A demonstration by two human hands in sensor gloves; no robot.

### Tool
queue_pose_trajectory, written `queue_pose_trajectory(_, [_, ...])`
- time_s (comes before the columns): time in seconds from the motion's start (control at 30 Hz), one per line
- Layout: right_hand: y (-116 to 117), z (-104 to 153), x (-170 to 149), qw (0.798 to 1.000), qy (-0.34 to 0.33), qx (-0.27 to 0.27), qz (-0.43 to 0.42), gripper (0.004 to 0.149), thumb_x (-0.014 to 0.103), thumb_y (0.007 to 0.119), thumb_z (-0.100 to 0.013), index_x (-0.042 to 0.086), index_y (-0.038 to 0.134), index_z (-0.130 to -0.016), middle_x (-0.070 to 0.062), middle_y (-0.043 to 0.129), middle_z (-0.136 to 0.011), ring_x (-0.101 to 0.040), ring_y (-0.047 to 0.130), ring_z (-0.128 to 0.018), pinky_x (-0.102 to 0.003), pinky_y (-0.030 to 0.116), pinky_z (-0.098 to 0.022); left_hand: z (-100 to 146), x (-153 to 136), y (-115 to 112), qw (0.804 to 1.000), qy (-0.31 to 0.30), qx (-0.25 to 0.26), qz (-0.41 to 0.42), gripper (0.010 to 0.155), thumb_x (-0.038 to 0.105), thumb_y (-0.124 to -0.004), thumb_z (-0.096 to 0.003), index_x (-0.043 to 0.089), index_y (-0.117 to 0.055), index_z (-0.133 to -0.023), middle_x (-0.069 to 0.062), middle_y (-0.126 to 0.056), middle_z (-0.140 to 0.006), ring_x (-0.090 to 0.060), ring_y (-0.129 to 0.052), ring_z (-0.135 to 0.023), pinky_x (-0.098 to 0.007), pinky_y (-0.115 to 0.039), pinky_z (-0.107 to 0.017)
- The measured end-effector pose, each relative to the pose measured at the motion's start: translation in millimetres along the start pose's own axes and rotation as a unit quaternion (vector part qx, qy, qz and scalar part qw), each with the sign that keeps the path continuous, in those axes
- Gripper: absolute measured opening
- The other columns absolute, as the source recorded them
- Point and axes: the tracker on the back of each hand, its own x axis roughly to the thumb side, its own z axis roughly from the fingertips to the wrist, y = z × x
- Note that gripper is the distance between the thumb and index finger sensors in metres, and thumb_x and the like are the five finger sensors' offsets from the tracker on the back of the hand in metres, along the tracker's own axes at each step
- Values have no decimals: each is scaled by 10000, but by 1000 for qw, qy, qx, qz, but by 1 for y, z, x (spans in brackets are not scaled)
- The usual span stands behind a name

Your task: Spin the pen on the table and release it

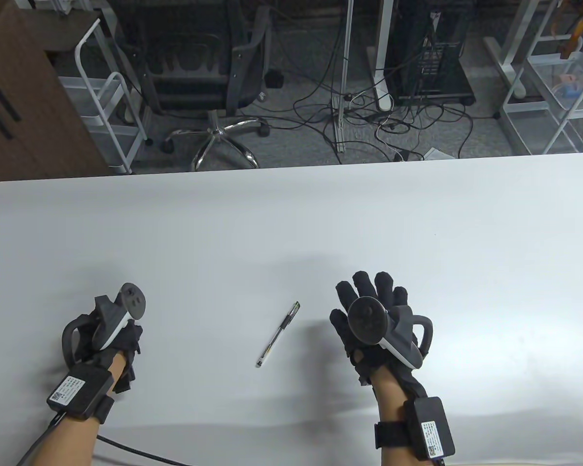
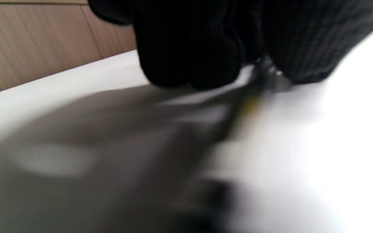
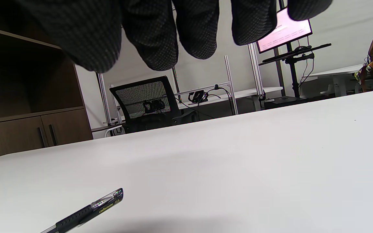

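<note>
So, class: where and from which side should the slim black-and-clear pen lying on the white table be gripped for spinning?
Pinch the slim black-and-clear pen mid-barrel, from above; it lies flat, diagonal, nearer the right hand.

Overhead looks down; wrist views skim table [image 1: 291, 218], low.

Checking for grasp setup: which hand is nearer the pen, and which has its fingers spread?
The right hand, on both counts. It sits closer to the pen, fingers spread, touching nothing. The left hand is farther off, fingers curled under.
</note>
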Motion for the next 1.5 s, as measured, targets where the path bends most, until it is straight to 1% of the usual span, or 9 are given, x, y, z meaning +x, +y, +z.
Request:
queue_pose_trajectory(0.1, [0, 0, -1, 1000, 0, -1, -6, 636, 570, 819, -383, 314, 734, -959, -4, 595, -1072, -462, 517, -1048, -675, 432, -701, -1, 8, 2, 999, -8, 14, -47, 537, 401, -963, -284, 216, -933, -788, 45, -1075, -613, -201, -1102, -604, -533, -710, -708])
queue_pose_trajectory(0.3, [-2, -1, -4, 1000, 2, -4, -8, 633, 570, 818, -384, 315, 737, -958, -2, 599, -1071, -461, 518, -1048, -675, 433, -700, 7, 24, 26, 997, -60, 38, -15, 541, 393, -978, -274, 226, -933, -786, 39, -1077, -608, -219, -1100, -602, -539, -696, -713])
queue_pose_trajectory(0.53, [-1, -1, -6, 1000, 5, -1, -11, 634, 571, 817, -384, 314, 736, -958, -4, 603, -1069, -462, 520, -1048, -676, 433, -700, 45, 99, 60, 981, -176, 79, -13, 543, 415, -972, -272, 238, -931, -784, 53, -1081, -600, -205, -1113, -584, -536, -715, -694])
queue_pose_trajectory(0.67, [-1, -1, -6, 1000, 2, 1, -11, 634, 571, 817, -384, 314, 736, -958, -5, 605, -1068, -463, 520, -1047, -676, 434, -699, 66, 150, 60, 974, -210, 83, -26, 542, 420, -971, -272, 239, -934, -781, 51, -1087, -594, -201, -1118, -578, -533, -721, -691])
queue_pose_trajectory(0.87, [0, -1, -4, 1000, -3, 3, -11, 634, 572, 817, -384, 314, 738, -958, -6, 608, -1067, -461, 522, -1047, -675, 435, -700, 68, 190, 41, 978, -193, 58, -57, 527, 431, -968, -276, 244, -945, -767, 71, -1097, -579, -188, -1132, -559, -524, -736, -683])
queue_pose_trajectory(1.17, [1, -3, -4, 1000, -4, 9, -11, 650, 572, 817, -384, 308, 719, -970, -6, 603, -1069, -465, 518, -1046, -674, 436, -700, 64, 195, 36, 982, -165, 71, -62, 534, 471, -951, -276, 225, -957, -749, 90, -1118, -513, -162, -1154, -505, -507, -767, -663])
queue_pose_trajectory(1.23, [2, -3, -4, 1000, -4, 12, -10, 649, 572, 817, -384, 309, 719, -969, -5, 604, -1069, -465, 517, -1047, -674, 436, -699, 64, 193, 35, 982, -168, 63, -57, 505, 373, -953, -308, 361, -885, -809, 111, -1015, -704, -187, -1043, -731, -542, -657, -723])
queue_pose_trajectory(1.3, [2, -2, -3, 1000, -6, 13, -10, 648, 572, 816, -384, 310, 720, -968, -5, 604, -1068, -465, 516, -1047, -674, 435, -700, 63, 185, 48, 979, -169, 111, -34, 473, 227, -923, -340, 467, -896, -747, 67, -714, -1024, -245, -709, -1044, -593, -503, -768])
queue_pose_trajectory(1.5, [3, -4, -2, 1000, -9, 13, -9, 646, 573, 814, -385, 311, 720, -968, -5, 601, -1071, -465, 516, -1047, -675, 433, -700, 75, 133, 107, 946, -253, 130, 158, 389, 185, -882, -370, 440, -967, -651, 90, -594, -1099, -233, -526, -1115, -594, -385, -789])
